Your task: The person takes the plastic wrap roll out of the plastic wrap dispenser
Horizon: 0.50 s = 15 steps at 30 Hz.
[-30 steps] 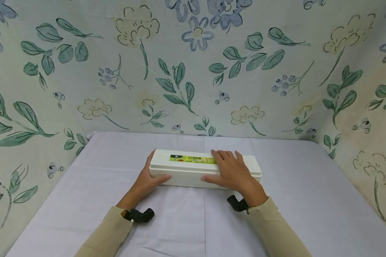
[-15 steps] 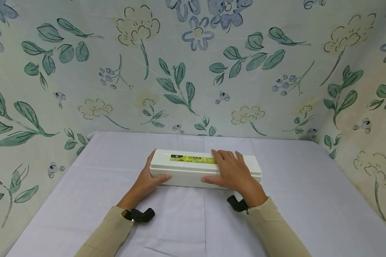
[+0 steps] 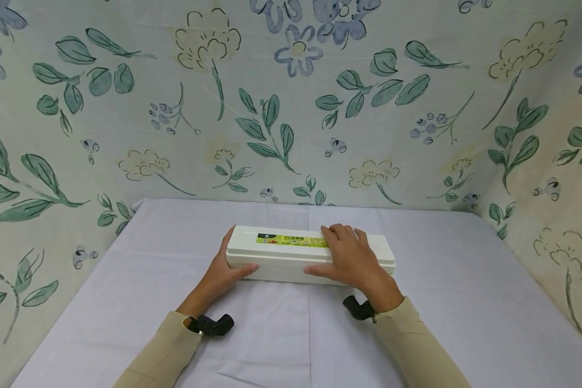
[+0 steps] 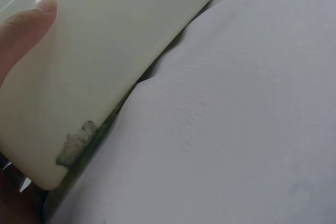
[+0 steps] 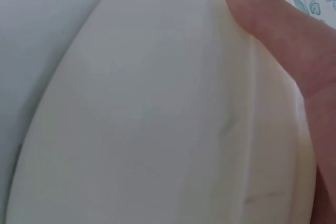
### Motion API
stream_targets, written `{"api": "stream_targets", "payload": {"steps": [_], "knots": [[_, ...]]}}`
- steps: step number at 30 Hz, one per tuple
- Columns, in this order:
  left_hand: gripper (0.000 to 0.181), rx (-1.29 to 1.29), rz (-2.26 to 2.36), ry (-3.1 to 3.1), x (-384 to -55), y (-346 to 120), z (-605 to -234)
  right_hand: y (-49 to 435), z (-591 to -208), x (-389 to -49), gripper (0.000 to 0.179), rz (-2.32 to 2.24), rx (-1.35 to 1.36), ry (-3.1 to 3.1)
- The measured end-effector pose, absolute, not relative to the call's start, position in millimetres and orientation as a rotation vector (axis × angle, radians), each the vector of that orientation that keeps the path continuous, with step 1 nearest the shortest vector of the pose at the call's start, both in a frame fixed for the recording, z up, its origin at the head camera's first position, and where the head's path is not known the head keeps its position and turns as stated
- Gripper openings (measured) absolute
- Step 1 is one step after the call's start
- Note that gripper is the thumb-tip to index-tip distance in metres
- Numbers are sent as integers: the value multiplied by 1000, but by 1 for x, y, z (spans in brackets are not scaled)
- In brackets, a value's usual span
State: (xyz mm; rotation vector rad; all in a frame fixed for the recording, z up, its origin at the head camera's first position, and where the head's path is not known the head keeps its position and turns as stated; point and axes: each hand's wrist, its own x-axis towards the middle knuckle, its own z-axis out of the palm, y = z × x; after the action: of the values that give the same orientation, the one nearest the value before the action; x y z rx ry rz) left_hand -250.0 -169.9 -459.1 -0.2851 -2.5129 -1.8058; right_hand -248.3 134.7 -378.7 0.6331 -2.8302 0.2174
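A long white cling film box (image 3: 271, 272) with a yellow-green label (image 3: 291, 240) on its lid lies on the cloth-covered table, in the middle of the head view. My left hand (image 3: 223, 272) grips its left end, the thumb (image 4: 29, 30) on the front wall. Across the right part of the lid lies my right hand (image 3: 351, 258), with the fingers on top and the thumb (image 5: 262, 9) against the front. It covers the label's right end. Close up in the left wrist view, a clear, wrinkled scrap (image 4: 77, 144) clings near the box's lower corner.
White cloth (image 3: 262, 345) with creases covers the table. Floral fabric (image 3: 291, 134) hangs behind it and along both sides. A black device (image 3: 213, 325) sits on the left wrist, and another black device (image 3: 358, 307) on the right.
The fingers of my right hand have shifted very slightly to the right on the lid. The box and my left hand stay in place.
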Motion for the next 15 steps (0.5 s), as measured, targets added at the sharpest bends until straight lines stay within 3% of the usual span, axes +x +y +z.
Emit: {"api": "stream_targets", "payload": {"steps": [15], "knots": [[110, -257, -1821, -2532, -246, -166, -449, 137, -379, -249, 100, 272, 653, -2791]]}}
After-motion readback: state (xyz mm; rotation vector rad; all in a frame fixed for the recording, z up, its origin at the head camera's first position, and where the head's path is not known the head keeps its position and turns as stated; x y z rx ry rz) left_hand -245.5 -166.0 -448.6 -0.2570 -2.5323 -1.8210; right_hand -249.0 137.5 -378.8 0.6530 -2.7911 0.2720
